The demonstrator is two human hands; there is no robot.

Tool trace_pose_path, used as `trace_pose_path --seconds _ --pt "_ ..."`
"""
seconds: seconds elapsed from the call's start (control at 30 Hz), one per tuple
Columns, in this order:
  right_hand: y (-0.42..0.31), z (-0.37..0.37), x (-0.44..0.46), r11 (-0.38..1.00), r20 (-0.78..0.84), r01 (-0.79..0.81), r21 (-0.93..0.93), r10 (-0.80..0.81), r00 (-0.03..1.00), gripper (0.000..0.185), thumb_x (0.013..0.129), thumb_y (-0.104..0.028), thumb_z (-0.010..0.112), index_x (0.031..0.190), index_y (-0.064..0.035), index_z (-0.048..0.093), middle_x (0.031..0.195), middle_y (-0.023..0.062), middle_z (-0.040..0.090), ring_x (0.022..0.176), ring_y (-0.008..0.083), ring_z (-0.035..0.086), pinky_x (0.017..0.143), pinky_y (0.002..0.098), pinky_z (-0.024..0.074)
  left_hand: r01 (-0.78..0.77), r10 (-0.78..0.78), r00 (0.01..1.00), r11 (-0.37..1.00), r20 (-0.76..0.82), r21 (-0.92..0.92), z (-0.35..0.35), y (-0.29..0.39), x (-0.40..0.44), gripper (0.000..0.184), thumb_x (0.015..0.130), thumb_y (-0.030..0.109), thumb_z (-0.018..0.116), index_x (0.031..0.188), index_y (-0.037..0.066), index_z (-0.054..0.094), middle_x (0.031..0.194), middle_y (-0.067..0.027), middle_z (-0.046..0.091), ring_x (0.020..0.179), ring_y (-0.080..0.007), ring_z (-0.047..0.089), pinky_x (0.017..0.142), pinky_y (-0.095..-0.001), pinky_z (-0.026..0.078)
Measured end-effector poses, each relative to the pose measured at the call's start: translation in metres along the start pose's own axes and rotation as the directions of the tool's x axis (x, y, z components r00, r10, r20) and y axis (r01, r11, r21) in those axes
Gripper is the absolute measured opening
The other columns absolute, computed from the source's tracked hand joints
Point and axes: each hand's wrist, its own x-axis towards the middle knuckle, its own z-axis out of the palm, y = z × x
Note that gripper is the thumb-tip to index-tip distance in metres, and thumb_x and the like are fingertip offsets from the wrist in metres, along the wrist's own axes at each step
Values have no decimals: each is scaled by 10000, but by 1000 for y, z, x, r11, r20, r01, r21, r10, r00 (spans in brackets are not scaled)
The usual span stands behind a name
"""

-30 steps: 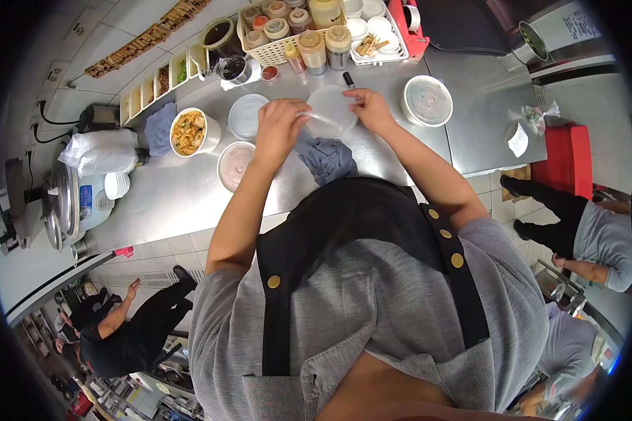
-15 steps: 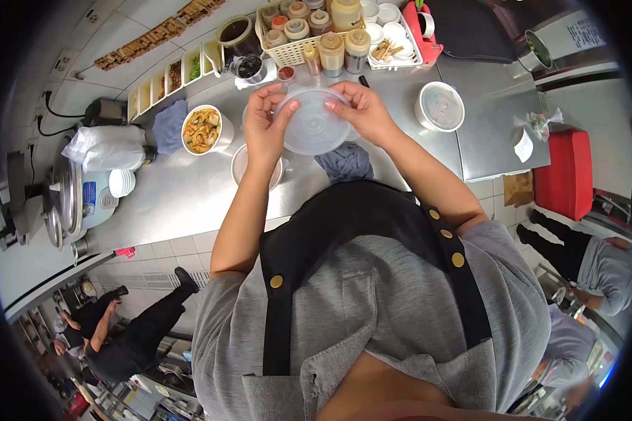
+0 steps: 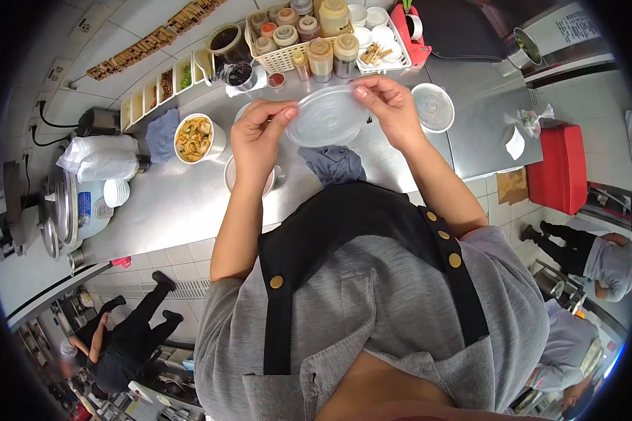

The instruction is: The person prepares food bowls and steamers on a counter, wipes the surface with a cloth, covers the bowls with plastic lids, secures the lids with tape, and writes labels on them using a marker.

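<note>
A round translucent lid is held up over the steel counter, tilted, between my two hands. My left hand pinches its left edge with thumb and fingers. At the upper right edge, my right hand grips the rim the same way. Below the lid lies a crumpled blue-grey cloth. An open white bowl of noodle-like food stands left of my left hand. Behind my left wrist, a lidded bowl is partly hidden. Another lidded white bowl stands right of my right hand.
Sauce bottles fill a cream basket at the back, beside a white tray of small dishes. Topping containers line the wall. A folded blue cloth and a plastic-wrapped stack lie left. Several people stand behind, on both sides.
The lid has come up off the counter, held by both hands, and is now tilted with its right side higher. My hands have moved farther apart. People in the background have shifted.
</note>
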Motion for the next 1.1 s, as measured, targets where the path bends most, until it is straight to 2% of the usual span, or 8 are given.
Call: trace_pose_path --seconds 0.13,0.33,0.43,0.53,0.63,0.73,0.8,1.1 --pt "-6 -12 3 998 56 -50 29 48 997 162 965 -185 645 986 -30 689 934 -4 674 860 73 609 800 244 490 -227 247 969 913 -18 338 2 16 -5 118 806 10 772 921 6 745 876 -64 684 799 -131 622 727 -245 508" --pt "-14 -24 -2 928 242 -338 158 296 924 94 946 -164 661 924 -73 655 891 -17 654 822 71 621 726 281 551 -496 500 858 751 116 436 -3 20 -7 125 730 59 816 796 33 714 832 -72 665 740 -192 638 616 -296 495" --pt "-9 -32 0 915 272 -385 125 341 900 68 935 -144 669 950 -82 645 929 -20 654 821 69 618 748 272 534 -510 438 860 745 261 430 -4 23 -10 99 765 13 777 826 5 700 848 -86 662 782 -202 635 677 -302 500" --pt "-1 -32 -1 976 169 -212 -42 216 962 92 907 -142 709 930 -79 646 862 -41 644 767 33 573 645 209 464 -375 249 912 828 325 418 8 17 -18 117 770 21 770 832 5 673 844 -88 638 761 -207 626 662 -314 489" --pt "-8 -29 -8 974 48 74 -212 -66 997 57 911 -96 687 936 -66 646 915 -25 649 833 54 585 678 228 481 -432 308 896 774 321 464 14 5 -23 143 789 53 763 841 21 634 842 -95 620 756 -237 617 651 -335 483" --pt "-20 -36 -18 993 247 -2 -117 31 968 70 900 -83 682 954 -58 645 933 -17 646 864 68 581 718 258 497 -538 412 843 654 347 532 14 3 -22 164 783 55 756 866 43 615 857 -90 620 771 -262 618 642 -355 492" --pt "-27 -34 -26 953 474 -89 -288 223 852 117 878 -88 696 971 -42 640 906 -20 644 847 65 580 739 272 501 -592 450 805 591 386 548 15 4 -21 181 776 52 752 886 56 608 870 -85 621 777 -271 618 633 -364 497" --pt "-41 3 -41 899 527 -413 -145 424 737 103 950 -119 633 1015 -42 610 879 -21 621 799 54 586 709 223 509 -815 618 577 387 534 431 15 4 -23 274 689 82 768 910 60 609 915 -71 615 807 -253 637 600 -339 528"
